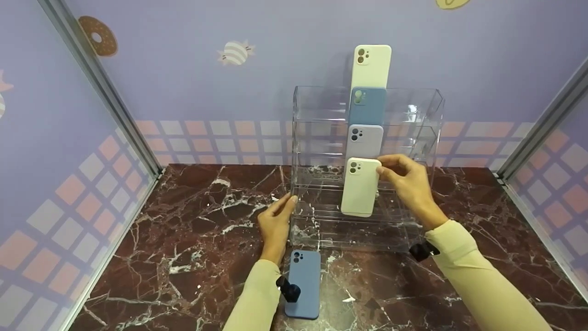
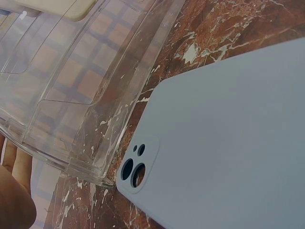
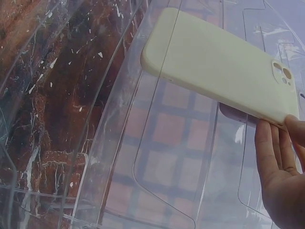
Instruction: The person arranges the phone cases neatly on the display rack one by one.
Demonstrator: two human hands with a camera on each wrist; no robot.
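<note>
My right hand pinches the upper right edge of a cream phone case, thumb in front and fingers along its side. The case stands at a lower tier of a clear acrylic display rack; its bottom end shows through the front lip in the right wrist view. My left hand touches the rack's left side with fairly straight fingers. Behind the held case, a lilac case, a blue case and another cream case stand one above another. A grey-blue case lies on the table beside my left forearm.
The rack stands on a dark red marbled table, near the purple back wall with pink and white squares. Side walls with metal corner posts close in left and right. Small black cameras sit on both wrists.
</note>
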